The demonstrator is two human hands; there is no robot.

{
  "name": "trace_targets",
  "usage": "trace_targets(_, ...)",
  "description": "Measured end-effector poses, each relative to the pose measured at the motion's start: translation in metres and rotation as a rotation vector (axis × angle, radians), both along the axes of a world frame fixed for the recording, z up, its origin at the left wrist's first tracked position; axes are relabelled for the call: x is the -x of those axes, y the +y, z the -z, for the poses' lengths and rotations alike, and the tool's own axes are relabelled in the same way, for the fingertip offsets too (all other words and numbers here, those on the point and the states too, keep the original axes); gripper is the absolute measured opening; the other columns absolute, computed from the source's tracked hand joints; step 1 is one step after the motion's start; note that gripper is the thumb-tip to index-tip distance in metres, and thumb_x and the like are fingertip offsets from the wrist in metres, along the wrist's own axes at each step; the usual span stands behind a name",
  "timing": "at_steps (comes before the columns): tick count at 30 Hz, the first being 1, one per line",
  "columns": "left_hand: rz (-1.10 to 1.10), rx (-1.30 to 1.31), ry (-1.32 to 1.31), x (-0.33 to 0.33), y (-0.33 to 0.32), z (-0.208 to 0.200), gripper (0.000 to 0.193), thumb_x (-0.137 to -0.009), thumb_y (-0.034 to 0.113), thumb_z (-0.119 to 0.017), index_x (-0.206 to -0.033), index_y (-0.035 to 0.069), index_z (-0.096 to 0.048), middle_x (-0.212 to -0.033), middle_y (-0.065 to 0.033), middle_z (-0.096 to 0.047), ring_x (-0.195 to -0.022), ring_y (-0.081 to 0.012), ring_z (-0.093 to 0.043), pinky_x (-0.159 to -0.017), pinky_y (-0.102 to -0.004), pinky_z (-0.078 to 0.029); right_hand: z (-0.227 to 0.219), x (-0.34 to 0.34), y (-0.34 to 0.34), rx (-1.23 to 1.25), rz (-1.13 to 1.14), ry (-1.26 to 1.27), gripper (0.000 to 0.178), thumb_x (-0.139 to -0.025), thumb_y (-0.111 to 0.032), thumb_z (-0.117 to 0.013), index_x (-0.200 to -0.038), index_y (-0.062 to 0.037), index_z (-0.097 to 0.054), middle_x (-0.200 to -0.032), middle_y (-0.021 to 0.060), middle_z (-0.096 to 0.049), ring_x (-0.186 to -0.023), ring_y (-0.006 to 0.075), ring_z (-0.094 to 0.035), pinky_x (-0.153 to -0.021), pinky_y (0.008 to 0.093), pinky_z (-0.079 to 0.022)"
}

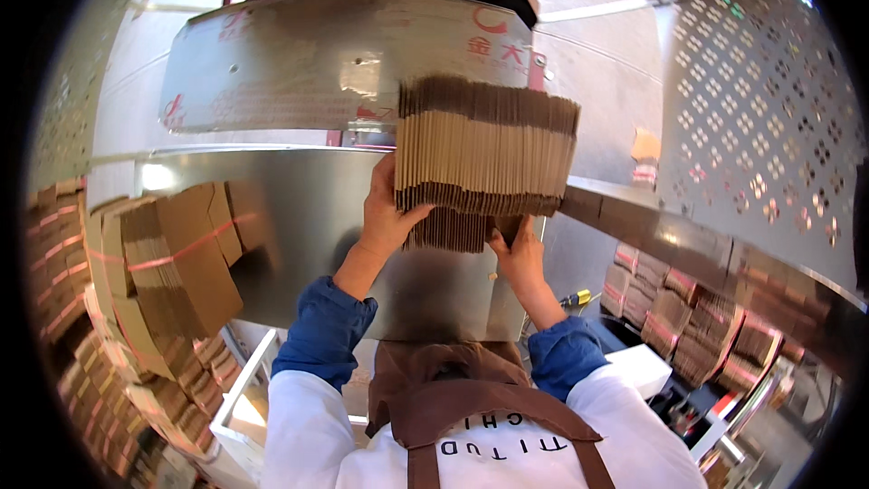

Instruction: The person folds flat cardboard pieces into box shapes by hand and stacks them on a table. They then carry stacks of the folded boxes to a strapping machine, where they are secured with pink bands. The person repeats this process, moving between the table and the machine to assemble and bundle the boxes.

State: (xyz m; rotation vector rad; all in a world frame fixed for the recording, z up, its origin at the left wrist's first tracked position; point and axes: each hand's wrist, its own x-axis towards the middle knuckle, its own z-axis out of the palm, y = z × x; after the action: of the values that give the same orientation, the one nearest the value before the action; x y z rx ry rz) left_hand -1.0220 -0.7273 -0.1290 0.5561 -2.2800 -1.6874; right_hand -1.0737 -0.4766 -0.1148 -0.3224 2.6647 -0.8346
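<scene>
A thick stack of flattened brown cardboard pieces [484, 150], standing on edge side by side, is raised in front of me over the metal table. My left hand [389, 218] grips its left side, with the thumb across the near lower edge. At the lower right, my right hand [520, 258] is closed on the stack's near edge, its thumb and fingers pressed to the cardboard. Part of the pieces juts lower between my two hands. The fingers behind and under the stack are hidden.
The metal table [326, 208] lies beneath my hands, with a metal plate [272, 73] beyond it. On the left stands a strapped cardboard bundle [186, 254]. More strapped bundles [697, 317] are piled at right, below a perforated metal panel [760, 118].
</scene>
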Motion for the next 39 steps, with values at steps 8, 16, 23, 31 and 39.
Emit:
trace_targets(8, 0.088, 0.09, 0.048, -0.002, -0.001, 0.002, 0.088, -0.071, 0.019, -0.083, -0.142, 0.007, -0.033, -0.143, -0.0217, -0.042, -0.131, -0.042, -0.044, -0.103, -0.0439, -0.045, -0.006, -0.011, -0.001, -0.061, -0.015, -0.041, 0.069, -0.083, -0.027, -0.069, -0.131, 0.0059, -0.033, -0.091, 0.0323, -0.062, -0.08, 0.0526, -0.061, -0.067, 0.0545, -0.051)
trace_targets(16, 0.125, 0.157, 0.091, -0.006, -0.01, 0.001, 0.091, -0.072, 0.025, -0.083, -0.145, 0.007, -0.032, -0.145, -0.022, -0.039, -0.131, -0.044, -0.043, -0.104, -0.0467, -0.044, -0.013, -0.022, -0.009, 0.012, -0.022, 0.071, 0.06, -0.085, -0.023, -0.068, -0.127, 0.0041, -0.035, -0.091, 0.0333, -0.064, -0.083, 0.0543, -0.061, -0.069, 0.0555, -0.05)
trace_targets(23, 0.108, 0.181, 0.078, -0.018, -0.012, -0.012, 0.09, -0.074, 0.03, -0.081, -0.146, 0.006, -0.032, -0.147, -0.0209, -0.036, -0.13, -0.0431, -0.044, -0.105, -0.0471, -0.043, -0.024, -0.029, -0.015, 0.009, -0.033, 0.084, 0.059, -0.086, -0.026, -0.068, -0.125, 0.0066, -0.038, -0.089, 0.0339, -0.063, -0.082, 0.0539, -0.061, -0.069, 0.0558, -0.049)
trace_targets(31, 0.077, 0.147, 0.053, -0.037, -0.009, -0.014, 0.091, -0.072, 0.028, -0.082, -0.146, 0.007, -0.032, -0.147, -0.0197, -0.036, -0.126, -0.0431, -0.047, -0.101, -0.0468, -0.046, -0.016, -0.048, -0.011, -0.068, -0.048, 0.106, 0.062, -0.087, -0.029, -0.067, -0.129, 0.0065, -0.039, -0.093, 0.0346, -0.063, -0.083, 0.0534, -0.061, -0.07, 0.055, -0.05)
trace_targets(39, 0.069, 0.13, 0.057, -0.042, -0.011, -0.004, 0.091, -0.072, 0.028, -0.083, -0.144, 0.006, -0.033, -0.145, -0.0213, -0.04, -0.131, -0.0429, -0.044, -0.105, -0.0456, -0.043, -0.02, -0.053, -0.016, -0.093, -0.054, 0.033, 0.063, -0.086, -0.031, -0.068, -0.126, 0.0069, -0.038, -0.096, 0.0336, -0.063, -0.085, 0.0524, -0.061, -0.071, 0.054, -0.05)
